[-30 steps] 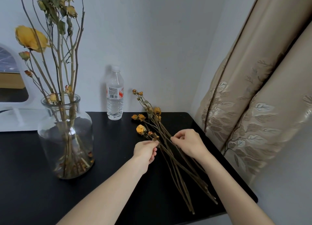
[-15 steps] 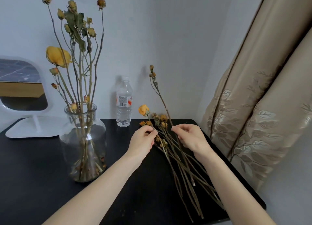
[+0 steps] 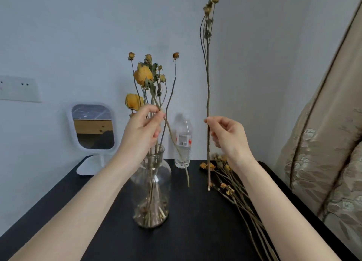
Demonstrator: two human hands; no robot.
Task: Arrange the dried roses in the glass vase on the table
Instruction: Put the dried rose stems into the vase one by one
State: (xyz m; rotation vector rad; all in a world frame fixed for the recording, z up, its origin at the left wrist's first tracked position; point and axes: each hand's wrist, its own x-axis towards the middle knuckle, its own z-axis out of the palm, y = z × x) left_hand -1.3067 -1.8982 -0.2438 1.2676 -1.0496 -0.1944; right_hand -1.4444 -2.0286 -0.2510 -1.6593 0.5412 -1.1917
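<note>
A clear glass vase (image 3: 151, 184) stands on the black table (image 3: 195, 221) with several dried yellow roses (image 3: 148, 78) in it. My left hand (image 3: 143, 131) pinches one yellow rose stem (image 3: 177, 145) above the vase; the stem's lower end hangs free to the right of the vase. My right hand (image 3: 228, 135) pinches a long, upright dried stem (image 3: 207, 88) with small buds at its top; its foot hovers just over the table. A pile of loose dried roses (image 3: 233, 184) lies on the table at the right, under my right forearm.
A plastic water bottle (image 3: 183, 143) stands behind the vase near the wall. A small white mirror (image 3: 93, 127) on a stand sits at the back left. A beige patterned curtain (image 3: 325, 143) hangs along the right side, close to the table's edge.
Both hands have risen from the pile on the table. Each now holds a single stem upright in the air, the left one moved over toward the vase.
</note>
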